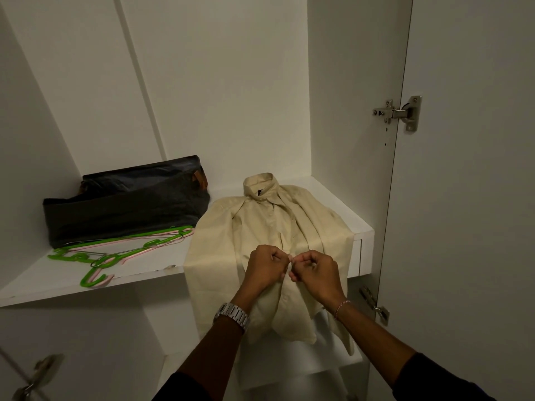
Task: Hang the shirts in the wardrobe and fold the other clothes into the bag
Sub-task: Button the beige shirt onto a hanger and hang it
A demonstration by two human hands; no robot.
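Cream shirt (269,227) lies on the wardrobe shelf (144,273) beside the bag (124,204), left hand (265,266) and right hand (314,270) both pinching its front placket, best held taut while buttoning before reaching for the hangers (115,250).

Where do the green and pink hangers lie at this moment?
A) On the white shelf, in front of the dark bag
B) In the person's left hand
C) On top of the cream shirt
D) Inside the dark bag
A: the hangers lie flat on the white shelf, just in front of the dark bag and to the left of the cream shirt, which both hands pinch at its front.
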